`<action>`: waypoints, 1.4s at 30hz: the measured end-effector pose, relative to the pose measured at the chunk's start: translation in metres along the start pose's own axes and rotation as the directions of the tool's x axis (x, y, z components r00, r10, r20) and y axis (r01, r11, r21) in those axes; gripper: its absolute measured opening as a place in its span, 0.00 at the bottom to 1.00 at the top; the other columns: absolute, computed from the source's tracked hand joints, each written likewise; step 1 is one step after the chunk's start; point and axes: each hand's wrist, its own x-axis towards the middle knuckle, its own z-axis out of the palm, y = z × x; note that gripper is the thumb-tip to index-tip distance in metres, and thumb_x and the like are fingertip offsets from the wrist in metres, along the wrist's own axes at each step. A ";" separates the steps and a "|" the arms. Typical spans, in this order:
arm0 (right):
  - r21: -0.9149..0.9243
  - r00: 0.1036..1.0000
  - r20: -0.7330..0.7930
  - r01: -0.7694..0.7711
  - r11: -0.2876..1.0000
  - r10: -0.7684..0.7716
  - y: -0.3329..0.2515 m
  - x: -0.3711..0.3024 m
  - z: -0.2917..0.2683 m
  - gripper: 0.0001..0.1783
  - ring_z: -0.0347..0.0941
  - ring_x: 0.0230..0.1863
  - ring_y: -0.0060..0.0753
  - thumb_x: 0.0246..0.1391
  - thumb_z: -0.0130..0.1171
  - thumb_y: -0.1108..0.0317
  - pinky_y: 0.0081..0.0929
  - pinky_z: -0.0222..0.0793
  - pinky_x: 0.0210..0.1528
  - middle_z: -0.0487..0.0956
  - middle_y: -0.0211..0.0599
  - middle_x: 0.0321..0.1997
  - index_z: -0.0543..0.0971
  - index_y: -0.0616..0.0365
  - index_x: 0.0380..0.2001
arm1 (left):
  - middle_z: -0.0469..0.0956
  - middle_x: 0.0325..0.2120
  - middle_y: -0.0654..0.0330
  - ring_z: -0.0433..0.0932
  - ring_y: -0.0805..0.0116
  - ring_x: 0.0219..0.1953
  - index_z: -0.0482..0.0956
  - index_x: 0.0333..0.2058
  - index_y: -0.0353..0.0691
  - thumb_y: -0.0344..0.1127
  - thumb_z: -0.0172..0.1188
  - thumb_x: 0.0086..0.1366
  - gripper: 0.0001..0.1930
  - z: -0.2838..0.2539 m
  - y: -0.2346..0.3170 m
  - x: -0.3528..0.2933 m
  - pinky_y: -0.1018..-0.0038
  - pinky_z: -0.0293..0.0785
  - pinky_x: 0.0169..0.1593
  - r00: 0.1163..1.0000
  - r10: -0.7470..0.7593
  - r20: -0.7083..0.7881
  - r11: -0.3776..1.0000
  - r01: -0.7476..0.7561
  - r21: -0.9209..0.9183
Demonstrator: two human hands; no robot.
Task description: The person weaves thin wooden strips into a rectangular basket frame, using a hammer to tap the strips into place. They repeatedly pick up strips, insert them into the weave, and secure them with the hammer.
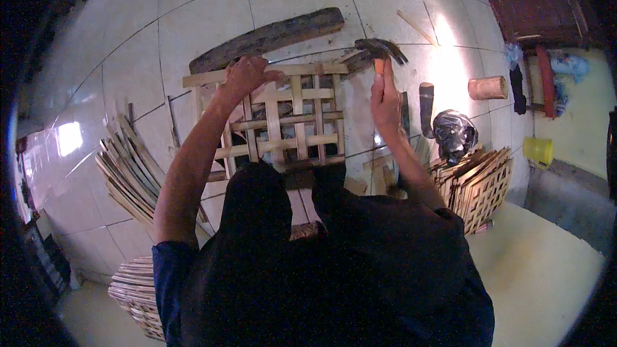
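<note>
In front of my knees lies a woven panel of pale wooden strips [274,122], a lattice with square gaps. My left hand [244,80] is on its far edge strip, fingers curled over it and thumb out to the right. Whether a small piece is pinched there cannot be seen. My right hand [387,104] is closed around the orange handle of a claw hammer [379,48]. The hammer's dark head is raised just beyond the panel's far right corner. Behind the panel a long dark wooden beam [276,33] rests on the tiled floor.
Loose strips [132,170] fan out at left. Stacks of woven panels stand at right [479,186] and lower left [138,295]. Near my right forearm are a black plastic bag [455,133], a dark curved piece [426,109] and a wood block [487,88]. A yellow container [538,151] stands farther right.
</note>
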 end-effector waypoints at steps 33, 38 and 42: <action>0.357 0.968 -0.029 0.243 0.902 -0.250 -0.050 -0.042 -0.040 0.22 0.70 0.49 0.38 0.64 0.47 0.63 0.29 0.67 0.49 0.73 0.45 0.46 0.69 0.62 0.57 | 0.64 0.19 0.68 0.58 0.75 0.22 0.73 0.26 0.42 0.62 0.49 0.65 0.26 -0.193 0.030 0.006 0.72 0.58 0.28 0.738 -0.626 -0.251 0.284 -0.084 -0.955; 0.490 0.970 0.042 0.189 0.851 -0.240 -0.130 -0.004 -0.053 0.17 0.70 0.41 0.29 0.63 0.49 0.64 0.26 0.67 0.43 0.75 0.39 0.42 0.73 0.62 0.51 | 0.63 0.16 0.70 0.59 0.80 0.19 0.75 0.26 0.42 0.60 0.55 0.63 0.24 -0.164 0.055 0.019 0.78 0.56 0.22 0.702 -0.705 -0.099 -0.013 -0.153 -0.988; 0.452 0.997 -0.013 0.076 0.889 -0.078 -0.140 0.016 -0.066 0.13 0.73 0.37 0.34 0.59 0.55 0.64 0.30 0.68 0.37 0.76 0.45 0.38 0.77 0.62 0.42 | 0.71 0.26 0.59 0.68 0.69 0.29 0.75 0.40 0.35 0.56 0.59 0.62 0.25 -0.136 0.050 0.013 0.71 0.66 0.33 0.636 -0.734 -0.240 0.155 -0.186 -0.970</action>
